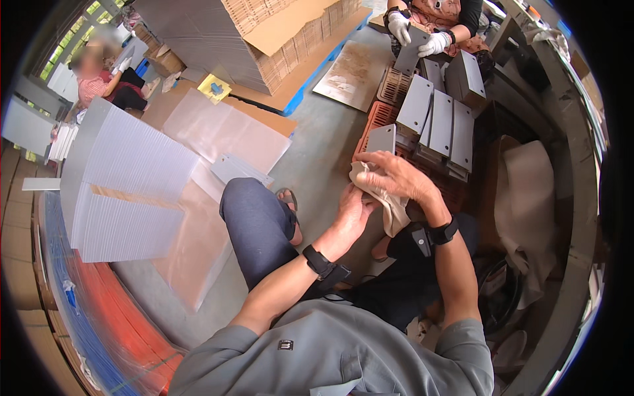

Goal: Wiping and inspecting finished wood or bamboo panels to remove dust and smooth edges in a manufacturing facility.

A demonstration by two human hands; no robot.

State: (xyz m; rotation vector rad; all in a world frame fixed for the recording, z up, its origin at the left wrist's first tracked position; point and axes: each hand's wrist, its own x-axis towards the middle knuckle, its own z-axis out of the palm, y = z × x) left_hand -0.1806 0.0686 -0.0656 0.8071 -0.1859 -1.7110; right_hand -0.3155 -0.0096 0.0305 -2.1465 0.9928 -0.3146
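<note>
Beige cloth (pixel 386 198) is bunched between both hands: the right hand (pixel 396 177) has its grip closed over the top of the cloth, and the left hand (pixel 350 214) cups it from below, fingers curled against it, so the loose end hangs down under the grip. Just beyond the grip, grey metal plates (pixel 439 122) stand leaning in rows on an orange crate (pixel 378 119), within easy reach. Farther off past the plates, another person's white-gloved hands (pixel 416 36) hold a grey plate. Left of the grip lies a stack of white sheets (pixel 125 191) on the floor.
</note>
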